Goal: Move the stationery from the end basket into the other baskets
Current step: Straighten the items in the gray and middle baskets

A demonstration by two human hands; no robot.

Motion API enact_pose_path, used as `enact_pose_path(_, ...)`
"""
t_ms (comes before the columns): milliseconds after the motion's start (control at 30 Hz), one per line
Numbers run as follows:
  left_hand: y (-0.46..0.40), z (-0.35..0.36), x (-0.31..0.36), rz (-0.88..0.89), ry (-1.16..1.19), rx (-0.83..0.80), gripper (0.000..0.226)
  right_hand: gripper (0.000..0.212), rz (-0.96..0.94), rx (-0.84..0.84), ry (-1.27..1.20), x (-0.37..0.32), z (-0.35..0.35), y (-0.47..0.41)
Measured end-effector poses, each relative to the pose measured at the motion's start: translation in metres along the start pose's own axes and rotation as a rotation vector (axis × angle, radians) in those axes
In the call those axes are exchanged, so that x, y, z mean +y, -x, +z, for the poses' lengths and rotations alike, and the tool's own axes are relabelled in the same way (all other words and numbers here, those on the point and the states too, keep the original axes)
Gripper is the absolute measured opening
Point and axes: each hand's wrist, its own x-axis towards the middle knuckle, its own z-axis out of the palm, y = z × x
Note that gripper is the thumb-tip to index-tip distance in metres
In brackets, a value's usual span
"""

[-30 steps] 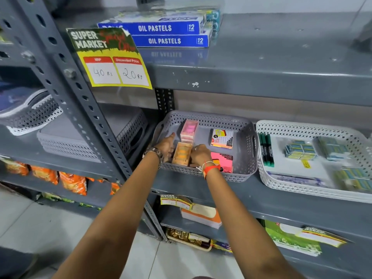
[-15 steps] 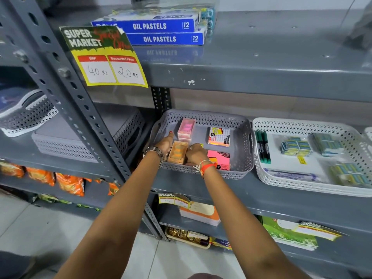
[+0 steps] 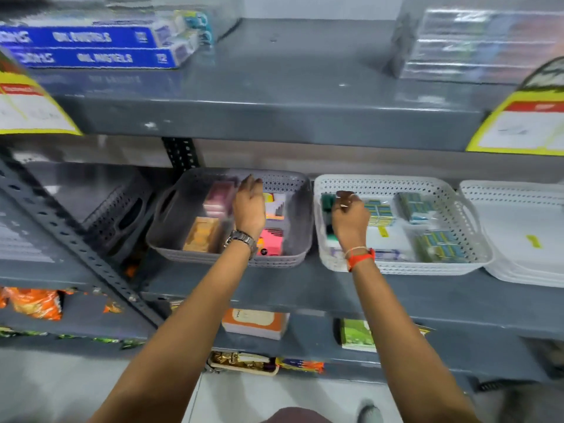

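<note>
A person's left hand hangs over the grey basket, fingers loosely spread and gripping nothing, while the right hand reaches into the white basket beside it, fingers curled at the green markers along that basket's left wall; motion blur hides whether they are actually gripped. A watch circles the left wrist and an orange band the right.

Both baskets sit side by side on a grey metal shelf of a slotted steel rack in a shop aisle with a pale tiled floor. The grey basket holds an orange box, a pink box behind it and a bright pink pad at the front right. The white basket carries packets of blue-and-green stationery. A stack of empty white baskets stands just beside it at the right. On the shelf above lie blue oil pastel boxes and clear plastic packs, with yellow price cards hanging from its edge.

Half a second earlier both hands were together at the orange box in the grey basket's front; now that box lies released, the right hand has crossed to the white basket, and the camera has swung right, bringing a second price card into view.
</note>
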Motion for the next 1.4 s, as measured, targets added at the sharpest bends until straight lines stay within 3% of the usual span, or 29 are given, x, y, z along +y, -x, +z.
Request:
enact_pose_path(200, 0.04, 0.111, 0.019, -0.073, 0.152, -0.234, 0.025, 0.033, 0.127, 0.069, 0.061, 0.05, -0.089, -0.057)
enact_pose_path(367, 0.063, 0.212, 0.037, -0.365, 0.276, -0.502, 0.034, 0.042, 0.163, -0.02, 0.066, 0.088, -0.15, -0.114)
enact_pose_path(433, 0.074, 0.241, 0.051, -0.443, 0.288, -0.573, 0.037, 0.036, 0.2, -0.088, 0.064, 0.097, -0.161, -0.132)
enact_pose_path(500, 0.082, 0.273, 0.055, -0.476, 0.251, -0.609, 0.058, 0.035, 0.232, -0.168, 0.028, 0.105, -0.167, -0.146)
enact_pose_path(600, 0.09, 0.301, 0.057, -0.497, 0.15, -0.605, 0.072, 0.04, 0.271, -0.261, -0.051, 0.112, -0.169, -0.152)
enact_pose_path(767, 0.093, 0.331, 0.051, -0.552, 0.071, -0.544, 0.072, 0.043, 0.325, -0.289, -0.15, 0.12, -0.169, -0.155)
enact_pose_path(1067, 0.092, 0.342, 0.047, -0.687, 0.245, -0.46, 0.078, 0.051, 0.344, -0.346, -0.133, 0.118, -0.174, -0.157)
enact_pose_path(1233, 0.055, 0.367, -0.01, -0.689, 0.286, -0.449, 0.113, 0.053, 0.335, -0.376, -0.152, 0.113, -0.177, -0.152)
enact_pose_path(1333, 0.087, 0.341, 0.039, -0.657, 0.235, -0.424, 0.09, 0.054, 0.32, -0.389, -0.124, 0.111, -0.179, -0.147)
enact_pose_path(1400, 0.095, 0.334, 0.051, -0.582, 0.168, -0.429, 0.076, 0.043, 0.269, -0.405, -0.065, 0.112, -0.181, -0.145)
